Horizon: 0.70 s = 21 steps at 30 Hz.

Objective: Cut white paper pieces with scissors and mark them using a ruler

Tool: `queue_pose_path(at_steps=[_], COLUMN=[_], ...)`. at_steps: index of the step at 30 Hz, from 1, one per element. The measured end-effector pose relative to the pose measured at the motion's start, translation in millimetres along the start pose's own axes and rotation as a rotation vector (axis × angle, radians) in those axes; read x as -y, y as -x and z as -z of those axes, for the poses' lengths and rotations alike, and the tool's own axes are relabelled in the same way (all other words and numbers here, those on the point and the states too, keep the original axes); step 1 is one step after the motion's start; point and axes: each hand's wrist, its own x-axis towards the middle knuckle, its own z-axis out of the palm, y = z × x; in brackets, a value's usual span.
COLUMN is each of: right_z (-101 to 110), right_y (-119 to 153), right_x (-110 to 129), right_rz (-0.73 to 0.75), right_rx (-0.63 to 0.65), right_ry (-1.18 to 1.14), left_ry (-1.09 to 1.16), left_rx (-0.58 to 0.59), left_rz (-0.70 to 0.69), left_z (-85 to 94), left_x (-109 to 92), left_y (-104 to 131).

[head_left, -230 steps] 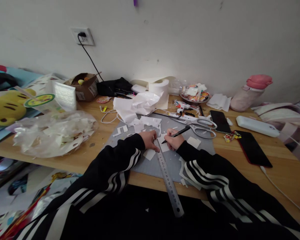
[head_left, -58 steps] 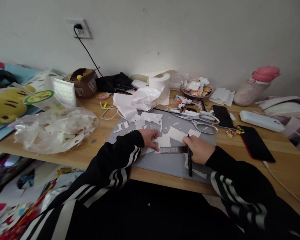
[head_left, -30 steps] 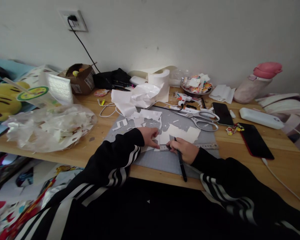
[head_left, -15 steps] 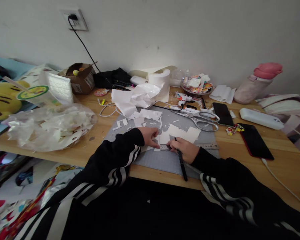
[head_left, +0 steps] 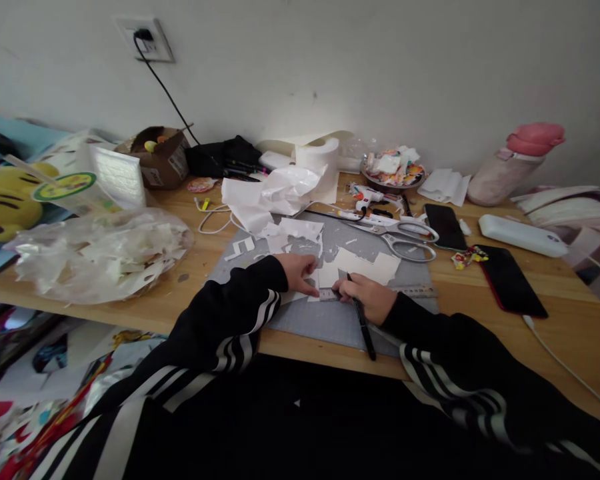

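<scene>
- The left hand, thumb and forefinger parted, sits just beside the 9 o'clock end of a metal ruler; how firmly it presses, I cannot tell.
- The right hand grips a black pen above the ruler, which lies along the white card and runs out towards 3 o'clock.
- Uneven pressure could skew the ruler; the right sleeve might nudge its far end.
- A light hold could let the card slide.
- Grey mat on a wooden desk, scissors at 1 o'clock from the right hand.
- Pale wall at 12 o'clock.
</scene>
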Motion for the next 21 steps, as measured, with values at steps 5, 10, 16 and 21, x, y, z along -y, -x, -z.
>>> queue_pose_path(at_steps=[5, 10, 16, 21], right_z=[2, 1, 5, 24], right_y=[-1, -1, -1, 6], right_x=[0, 0, -1, -4], right_rz=[-0.009, -0.012, -0.070, -0.136], right_rx=[0.028, 0.036, -0.002, 0.015], right_ry=[0.007, -0.002, -0.055, 0.054], left_ry=[-0.018, -0.065, -0.219, -0.250], left_rx=[0.032, 0.032, -0.003, 0.016], left_rz=[0.029, 0.063, 0.164, 0.183], left_z=[2.3, 1.4, -3.1, -2.7], left_x=[-2, -5, -15, -18], left_y=[0, 0, 1, 2])
